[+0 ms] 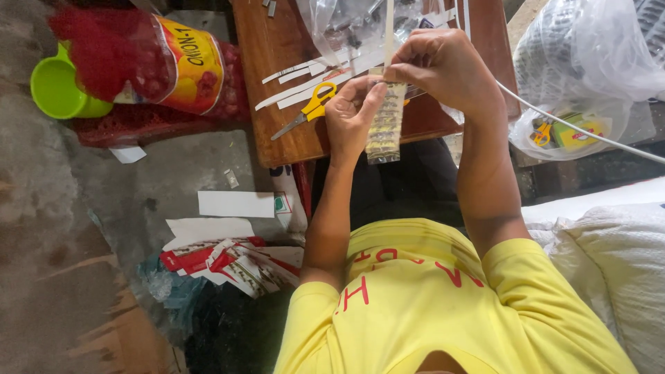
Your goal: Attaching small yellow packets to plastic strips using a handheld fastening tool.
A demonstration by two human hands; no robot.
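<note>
Both hands work over the near edge of a wooden bench (277, 48). The left hand (350, 114) has its fingers closed around the side of a narrow clear packet (385, 128) filled with small dark pieces, which hangs down from between the two hands. The right hand (440, 66) pinches the top of that packet together with a white paper strip (388, 28) that stands up above its fingers. Just beyond the left hand lie yellow-handled scissors (312, 107) and more white strips (305, 79) on the bench. A clear plastic bag (332, 28) sits beyond the right hand. Well off to the left hand's side are a red mesh sack (138, 62) and a green cup (59, 86)
</note>
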